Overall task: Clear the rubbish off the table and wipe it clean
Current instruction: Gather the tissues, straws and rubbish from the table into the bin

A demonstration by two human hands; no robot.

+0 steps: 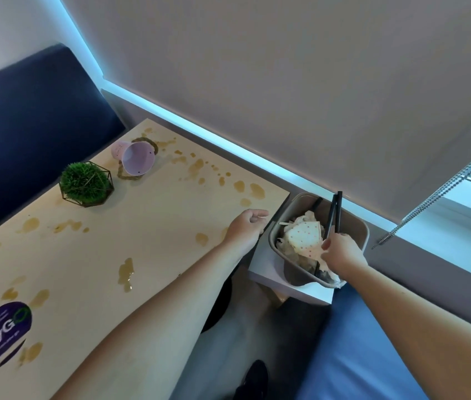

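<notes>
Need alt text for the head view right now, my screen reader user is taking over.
The right hand pinches a dotted paper napkin over a grey bin of rubbish beside the table. The left hand rests at the table's edge; brown spills, a tipped pink cup and a small green plant sit on it.

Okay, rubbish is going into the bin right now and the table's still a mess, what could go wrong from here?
1. The grey bin looks heaped, and the right hand holds black chopsticks over the dotted paper; rubbish may spill out.
2. Brown spill patches cover the pale wooden table; the left hand at its edge could smear them.
3. The tipped pink cup could roll when wiped around.
</notes>
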